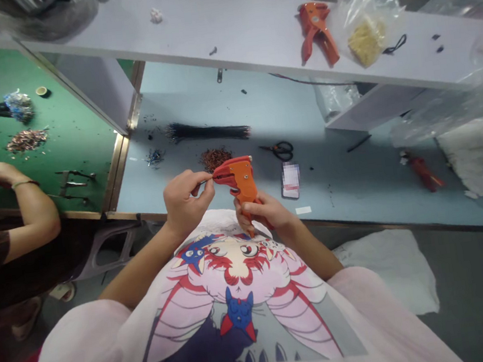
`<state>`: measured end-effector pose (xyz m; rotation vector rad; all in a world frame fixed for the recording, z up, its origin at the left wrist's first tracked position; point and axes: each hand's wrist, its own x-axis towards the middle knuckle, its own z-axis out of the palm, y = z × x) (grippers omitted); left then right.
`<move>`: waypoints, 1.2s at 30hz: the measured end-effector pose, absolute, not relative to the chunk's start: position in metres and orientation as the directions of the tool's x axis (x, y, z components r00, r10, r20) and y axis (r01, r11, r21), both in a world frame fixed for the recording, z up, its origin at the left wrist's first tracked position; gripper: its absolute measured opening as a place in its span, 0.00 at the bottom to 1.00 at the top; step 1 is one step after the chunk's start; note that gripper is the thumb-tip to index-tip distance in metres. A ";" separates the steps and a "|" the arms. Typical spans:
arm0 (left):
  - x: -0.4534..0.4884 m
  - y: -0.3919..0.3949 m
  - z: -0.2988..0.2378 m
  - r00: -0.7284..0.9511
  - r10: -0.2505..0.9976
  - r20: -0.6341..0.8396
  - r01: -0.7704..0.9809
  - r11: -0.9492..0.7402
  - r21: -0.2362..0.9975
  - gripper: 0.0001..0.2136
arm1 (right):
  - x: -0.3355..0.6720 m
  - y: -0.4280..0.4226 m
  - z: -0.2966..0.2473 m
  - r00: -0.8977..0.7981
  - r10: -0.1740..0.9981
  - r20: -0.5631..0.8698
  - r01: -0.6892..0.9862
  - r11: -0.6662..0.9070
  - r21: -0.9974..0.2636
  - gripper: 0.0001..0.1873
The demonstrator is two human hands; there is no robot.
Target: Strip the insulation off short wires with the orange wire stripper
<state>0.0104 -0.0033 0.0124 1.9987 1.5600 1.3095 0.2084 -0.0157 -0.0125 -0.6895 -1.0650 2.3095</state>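
My right hand (263,211) is wrapped round the handles of an orange and red wire stripper (244,180), held upright in front of my shirt. Its red jaws point left toward my left hand (188,200). Between thumb and forefinger my left hand pinches a thin dark wire (204,180), whose end is at the jaws. Just behind the tool, a pile of copper-coloured scraps (216,158) lies on the light blue table. Farther back is a bundle of black wires (210,130) with bared ends.
Right of the tool lie black-handled scissors (282,150) and a phone (290,181). A second wire stripper (317,33) rests on the white shelf (249,37) beside a plastic bag (365,40). At left, a co-worker's arm (25,197) reaches over a green table (75,102).
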 end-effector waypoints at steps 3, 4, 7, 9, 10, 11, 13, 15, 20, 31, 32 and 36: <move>0.011 -0.003 0.009 -0.003 0.887 0.463 0.631 -0.357 0.689 0.03 | 0.204 -0.017 -0.015 -0.736 0.624 -0.265 -0.260 -0.621 -0.739 0.15; 0.011 -0.002 0.008 -0.010 0.889 0.458 0.631 -0.350 0.693 0.03 | 0.203 -0.017 -0.016 -0.734 0.623 -0.270 -0.270 -0.632 -0.726 0.15; 0.010 -0.002 0.005 -0.024 0.897 0.442 0.614 -0.336 0.714 0.03 | 0.206 -0.015 -0.016 -0.757 0.616 -0.219 -0.269 -0.599 -0.754 0.19; 0.009 -0.002 0.005 -0.032 0.901 0.433 0.597 -0.330 0.731 0.02 | 0.213 -0.010 -0.014 -0.789 0.596 -0.150 -0.251 -0.535 -0.806 0.25; 0.007 -0.002 0.005 -0.041 0.902 0.430 0.587 -0.326 0.741 0.02 | 0.217 -0.006 -0.015 -0.796 0.593 -0.121 -0.242 -0.495 -0.835 0.28; 0.006 -0.002 0.005 -0.051 0.903 0.427 0.577 -0.323 0.750 0.02 | 0.223 -0.002 -0.016 -0.793 0.601 -0.103 -0.229 -0.450 -0.863 0.29; 0.003 -0.002 0.005 -0.071 0.898 0.434 0.567 -0.321 0.758 0.02 | 0.233 0.008 -0.026 -0.742 0.660 -0.118 -0.161 -0.347 -0.924 0.28; 0.000 -0.002 0.005 -0.089 0.884 0.458 0.577 -0.329 0.747 0.02 | 0.239 0.018 -0.044 -0.593 0.783 -0.190 0.028 -0.216 -0.976 0.24; -0.008 -0.004 -0.001 -0.083 0.811 0.579 0.687 -0.374 0.622 0.02 | 0.237 0.026 -0.113 -0.092 0.954 -0.285 0.880 -0.056 -0.472 0.17; -0.015 -0.012 -0.017 0.044 0.776 0.630 0.753 -0.440 0.489 0.04 | 0.225 0.010 -0.160 -0.176 0.908 -0.381 0.946 0.049 -0.321 0.21; -0.013 -0.011 -0.017 0.073 0.769 0.635 0.760 -0.456 0.464 0.05 | 0.222 0.013 -0.153 -0.195 0.913 -0.358 0.935 0.063 -0.350 0.21; -0.007 -0.007 -0.017 0.158 0.762 0.627 0.763 -0.498 0.412 0.06 | 0.204 0.018 -0.096 -0.271 0.962 0.010 0.678 0.198 -0.708 0.16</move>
